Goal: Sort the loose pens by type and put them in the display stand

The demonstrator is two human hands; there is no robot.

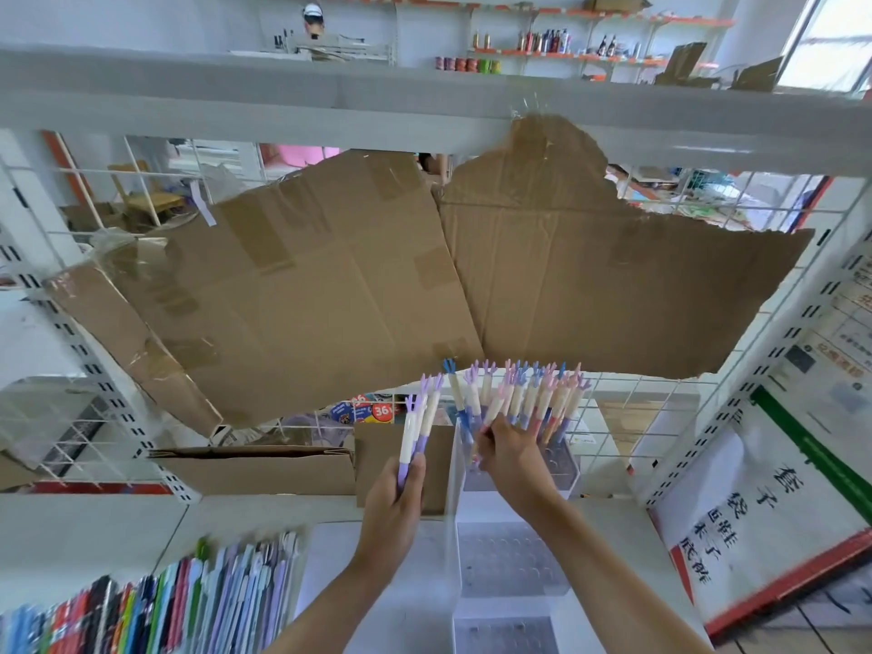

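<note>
My left hand (394, 505) grips a small bunch of purple-and-cream pens (417, 429) with forked tops, held upright. To the right, a clear tiered display stand (514, 557) has several pastel pens (528, 403) standing in its top tier, pink, blue and purple. My right hand (512, 457) reaches into that row, fingers closed around the lower part of one or two pens at its left end. The stand's lower tiers show empty round holes.
Torn cardboard sheets (377, 285) hang against the wire-grid shelf back. A brown cardboard box (264, 469) lies on the shelf to the left. Colourful packed pens (155, 601) fill the lower left. A sign with printed characters (750, 521) leans at the right.
</note>
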